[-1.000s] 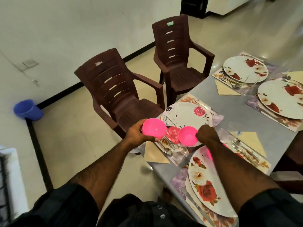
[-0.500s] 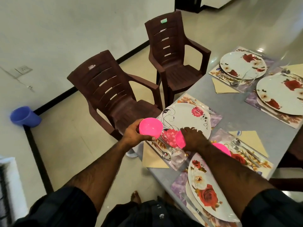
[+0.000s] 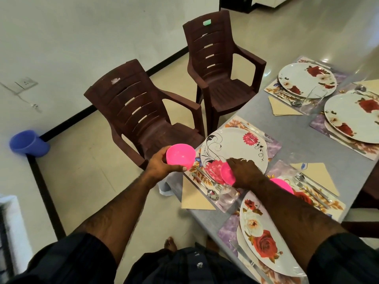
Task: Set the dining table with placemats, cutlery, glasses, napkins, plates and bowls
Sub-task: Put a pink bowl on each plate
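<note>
My left hand (image 3: 162, 163) grips a pink bowl (image 3: 180, 155) just off the table's near-left corner. My right hand (image 3: 245, 172) holds a second pink bowl (image 3: 226, 173), tilted on its side, low over the white plate with a pink flower (image 3: 233, 146). That plate lies on a floral placemat (image 3: 270, 145). A third pink bowl (image 3: 282, 185) sits behind my right forearm on the near setting. A clear glass (image 3: 227, 194), cutlery (image 3: 211, 191) and a folded beige napkin (image 3: 194, 198) lie beside the flower plate.
Two brown plastic chairs (image 3: 143, 117) (image 3: 217, 62) stand along the table's left side. More rose plates (image 3: 306, 79) (image 3: 354, 117) (image 3: 264, 240) on placemats fill the grey table (image 3: 297, 138). A blue bucket (image 3: 27, 143) stands by the wall at left.
My right hand has moved left and forward, carrying its pink bowl down onto the flower plate. The left hand stays beside the table corner with its bowl.
</note>
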Demonstrator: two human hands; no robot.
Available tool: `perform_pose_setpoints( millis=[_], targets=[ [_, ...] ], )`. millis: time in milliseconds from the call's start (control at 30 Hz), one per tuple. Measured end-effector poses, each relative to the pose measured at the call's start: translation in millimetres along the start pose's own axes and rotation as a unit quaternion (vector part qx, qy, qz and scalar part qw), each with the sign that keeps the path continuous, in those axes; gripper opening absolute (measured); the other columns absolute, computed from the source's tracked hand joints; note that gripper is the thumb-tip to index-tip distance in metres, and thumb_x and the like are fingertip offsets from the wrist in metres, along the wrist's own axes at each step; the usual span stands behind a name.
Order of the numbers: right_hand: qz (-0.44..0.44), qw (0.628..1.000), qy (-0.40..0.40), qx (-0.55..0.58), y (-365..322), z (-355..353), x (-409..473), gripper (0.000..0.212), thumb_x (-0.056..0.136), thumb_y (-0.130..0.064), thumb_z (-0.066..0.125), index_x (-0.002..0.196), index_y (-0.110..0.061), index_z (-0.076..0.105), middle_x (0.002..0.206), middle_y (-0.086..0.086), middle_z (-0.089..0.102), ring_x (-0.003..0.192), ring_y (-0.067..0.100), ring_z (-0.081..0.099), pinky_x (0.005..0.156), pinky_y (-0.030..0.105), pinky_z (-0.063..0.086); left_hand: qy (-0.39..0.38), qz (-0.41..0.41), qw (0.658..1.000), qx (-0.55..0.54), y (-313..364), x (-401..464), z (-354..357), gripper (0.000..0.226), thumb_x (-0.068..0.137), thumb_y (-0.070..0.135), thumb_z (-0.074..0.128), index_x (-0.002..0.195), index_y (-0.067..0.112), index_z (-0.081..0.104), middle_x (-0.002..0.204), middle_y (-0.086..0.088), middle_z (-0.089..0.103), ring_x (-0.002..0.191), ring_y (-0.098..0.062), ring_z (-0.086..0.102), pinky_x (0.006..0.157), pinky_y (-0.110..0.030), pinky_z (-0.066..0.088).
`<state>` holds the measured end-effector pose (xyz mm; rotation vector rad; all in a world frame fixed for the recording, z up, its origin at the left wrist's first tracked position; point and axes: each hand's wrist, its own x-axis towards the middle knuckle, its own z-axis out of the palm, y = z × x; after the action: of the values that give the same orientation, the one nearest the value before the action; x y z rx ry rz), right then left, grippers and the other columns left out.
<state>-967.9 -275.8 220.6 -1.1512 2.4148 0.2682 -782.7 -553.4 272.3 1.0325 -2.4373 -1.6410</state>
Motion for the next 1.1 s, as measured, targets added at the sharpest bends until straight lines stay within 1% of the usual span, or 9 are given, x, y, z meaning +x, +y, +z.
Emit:
perform_pose_setpoints(
  millis=[133, 233, 333, 500, 633, 733, 867, 1000, 1100],
  targets=[
    [0.012, 0.999, -0.037, -0.004, -8.1, -19.4, 4.0, 0.123, 0.074, -0.05, 0.085, 0.165, -0.023, 0.006, 0.17, 0.01, 0.021, 0.153, 0.035, 0.031, 0.122, 0.057, 0.024, -0.015, 0.01, 1.0, 0.004, -8.0, 4.2, -12.2, 0.103, 0.054, 0.043, 0.104, 0.143, 0.036, 0.052, 0.133, 0.008, 0.06, 0.12, -0.021, 0.06, 0.097, -0.048, 0.061],
    [0.032, 0.999, 0.034, 0.005, -26.9, -51.7, 14.5, 0.103, 0.084, -0.042, 0.078, 0.163, -0.026, 0.014, 0.161, 0.011, 0.036, 0.144, 0.035, 0.041, 0.116, 0.059, 0.035, -0.026, 0.016, 0.999, 0.009, -18.2, 6.4, -29.1, 0.104, 0.051, 0.047, 0.105, 0.141, 0.038, 0.053, 0.131, 0.013, 0.061, 0.119, -0.018, 0.06, 0.095, -0.044, 0.061],
    [0.031, 0.993, 0.088, 0.074, -75.5, -89.1, 36.7, 0.079, 0.09, -0.044, 0.073, 0.156, -0.023, 0.034, 0.149, 0.01, 0.049, 0.133, 0.035, 0.052, 0.111, 0.053, 0.04, -0.018, 0.017, 1.0, 0.011, -34.2, 6.2, -58.2, 0.102, 0.055, 0.045, 0.104, 0.143, 0.038, 0.051, 0.13, 0.015, 0.059, 0.114, -0.012, 0.059, 0.089, -0.029, 0.058],
    [-0.071, 0.953, 0.064, 0.287, -202.7, -116.6, 87.9, 0.032, 0.092, -0.041, 0.075, 0.112, -0.018, 0.073, 0.105, 0.0, 0.074, 0.095, 0.019, 0.068, 0.082, 0.03, 0.051, 0.008, 0.003, 1.0, -0.028, -81.7, 5.8, -127.6, 0.105, 0.048, 0.038, 0.107, 0.14, 0.036, 0.057, 0.128, 0.018, 0.063, 0.114, -0.009, 0.061, 0.08, -0.017, 0.055],
    [-0.063, 0.901, 0.042, 0.427, -317.5, -128.4, 137.3, 0.029, 0.09, -0.044, 0.079, 0.074, -0.021, 0.071, 0.066, -0.01, 0.069, 0.063, 0.004, 0.06, 0.067, 0.028, 0.053, 0.052, -0.003, 0.998, -0.032, -138.1, 9.3, -206.8, 0.108, 0.043, 0.033, 0.109, 0.138, 0.035, 0.059, 0.128, 0.014, 0.066, 0.111, -0.017, 0.065, 0.076, -0.012, 0.052],
    [-0.07, 0.913, 0.015, 0.401, -398.8, -140.0, 172.8, 0.016, 0.082, -0.022, 0.084, 0.076, -0.017, 0.071, 0.068, 0.0, 0.074, 0.056, 0.006, 0.063, 0.063, 0.033, 0.057, 0.06, -0.014, 0.998, -0.007, -173.7, 7.2, -278.6, 0.118, 0.041, 0.045, 0.106, 0.143, 0.033, 0.048, 0.128, 0.013, 0.063, 0.107, -0.016, 0.063, 0.076, -0.017, 0.05],
    [-0.068, 0.905, -0.011, 0.421, -502.4, -161.7, 222.1, 0.009, 0.081, -0.009, 0.08, 0.075, -0.013, 0.074, 0.065, 0.009, 0.074, 0.055, 0.014, 0.068, 0.066, 0.044, 0.062, 0.093, -0.031, 0.995, -0.003, -216.4, 7.1, -376.8, 0.106, 0.042, 0.05, 0.105, 0.133, 0.034, 0.053, 0.125, 0.012, 0.065, 0.101, -0.015, 0.063, 0.072, -0.018, 0.049],
    [-0.038, 0.878, -0.045, 0.476, -568.1, -196.0, 259.8, 0.007, 0.086, 0.006, 0.074, 0.09, 0.006, 0.068, 0.07, 0.023, 0.068, 0.044, 0.019, 0.066, 0.039, 0.028, 0.052, 0.111, -0.029, 0.993, -0.021, -240.1, 29.6, -448.5, 0.109, 0.041, 0.047, 0.106, 0.138, 0.038, 0.056, 0.13, 0.013, 0.06, 0.104, -0.015, 0.063, 0.075, -0.02, 0.053],
    [-0.041, 0.877, -0.056, 0.476, -599.6, -216.5, 301.8, 0.008, 0.084, 0.009, 0.074, 0.084, 0.003, 0.067, 0.064, 0.021, 0.067, 0.044, 0.023, 0.066, 0.04, 0.029, 0.053, 0.119, -0.017, 0.993, -0.015, -254.3, 59.7, -490.1, 0.116, 0.04, 0.052, 0.105, 0.144, 0.036, 0.056, 0.135, 0.011, 0.058, 0.108, -0.016, 0.063, 0.08, -0.024, 0.058]
  ],
)
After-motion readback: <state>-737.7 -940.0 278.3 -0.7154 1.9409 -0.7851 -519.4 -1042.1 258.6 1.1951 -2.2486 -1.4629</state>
